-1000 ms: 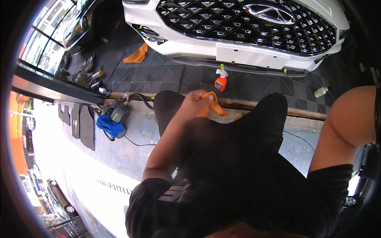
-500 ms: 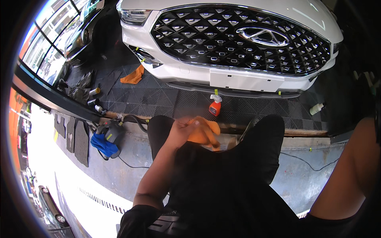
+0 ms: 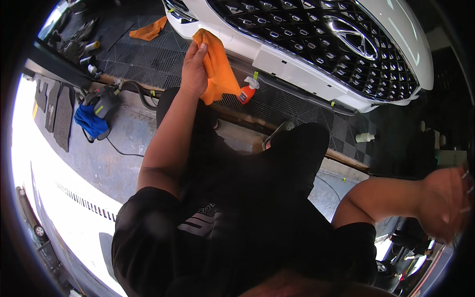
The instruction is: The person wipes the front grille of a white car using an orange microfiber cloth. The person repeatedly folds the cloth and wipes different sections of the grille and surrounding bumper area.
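Note:
My left hand point(image 3: 195, 72) is raised in front of the car's lower bumper, closed on an orange microfiber cloth point(image 3: 220, 69) pinched between thumb and fingers. The cloth hangs down from the grip, its lower corner overlapping the view of a red spray bottle point(image 3: 245, 93) with a white trigger head. That bottle stands on the dark floor tiles below the bumper. Off to the far right, my right hand point(image 3: 444, 204) is lifted away from the car; its fingers are blurred and dim, so I cannot tell what they do. The white car point(image 3: 292, 69) has a black patterned grille.
Another orange cloth point(image 3: 149, 30) lies on the tiles at the left. A pale bottle point(image 3: 365, 137) is at the right. Left of my legs are a vacuum-like machine point(image 3: 105, 101) with a blue cloth point(image 3: 90, 121) and hose, plus grey floor mats point(image 3: 61, 119).
My left hand has lifted the orange cloth up and forward from near my lap, and it now hangs spread out. My right hand has come into view at the right. The view has turned.

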`<state>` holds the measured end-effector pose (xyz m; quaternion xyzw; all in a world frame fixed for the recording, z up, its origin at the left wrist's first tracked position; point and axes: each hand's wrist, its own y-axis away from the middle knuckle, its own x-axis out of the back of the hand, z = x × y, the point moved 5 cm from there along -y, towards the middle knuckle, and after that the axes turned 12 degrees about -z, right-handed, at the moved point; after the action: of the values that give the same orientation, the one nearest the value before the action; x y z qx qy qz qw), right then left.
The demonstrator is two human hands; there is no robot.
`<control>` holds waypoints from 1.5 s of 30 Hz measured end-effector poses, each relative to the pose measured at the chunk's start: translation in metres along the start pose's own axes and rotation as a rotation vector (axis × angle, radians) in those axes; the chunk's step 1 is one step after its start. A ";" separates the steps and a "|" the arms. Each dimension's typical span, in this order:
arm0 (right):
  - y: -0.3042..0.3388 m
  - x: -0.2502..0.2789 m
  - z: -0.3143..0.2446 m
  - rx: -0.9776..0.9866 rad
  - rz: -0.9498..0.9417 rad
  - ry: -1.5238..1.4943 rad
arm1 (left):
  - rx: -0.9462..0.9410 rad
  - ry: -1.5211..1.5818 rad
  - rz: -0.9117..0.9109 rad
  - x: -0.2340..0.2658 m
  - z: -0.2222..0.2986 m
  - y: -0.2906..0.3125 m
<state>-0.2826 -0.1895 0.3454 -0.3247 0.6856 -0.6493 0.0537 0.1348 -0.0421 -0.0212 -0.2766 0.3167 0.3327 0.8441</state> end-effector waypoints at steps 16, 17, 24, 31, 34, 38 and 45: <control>0.382 -0.090 0.161 -1.121 -0.917 0.664 | 0.278 -1.638 0.126 0.038 -0.058 -0.121; 0.387 -0.085 0.159 -1.161 -0.929 0.649 | 0.248 -1.628 0.141 0.038 -0.059 -0.115; 0.388 -0.089 0.169 -1.198 -0.952 0.628 | -0.319 -1.880 0.423 0.048 -0.008 -0.138; 0.388 -0.077 0.176 -1.253 -0.929 0.620 | -0.201 -1.820 0.315 0.039 -0.048 -0.118; 0.394 -0.081 0.173 -1.249 -0.922 0.639 | -0.413 -1.770 0.437 0.044 -0.033 -0.125; 0.390 -0.081 0.177 -1.269 -0.931 0.612 | -0.355 -1.579 0.428 0.061 -0.049 -0.135; 0.393 -0.076 0.180 -1.318 -0.932 0.587 | -0.069 -1.371 0.314 0.036 -0.110 -0.101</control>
<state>-0.2811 -0.3260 -0.0719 -0.3571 0.7058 -0.1322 -0.5974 0.1918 -0.1657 -0.0926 0.0179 -0.2611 0.5598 0.7862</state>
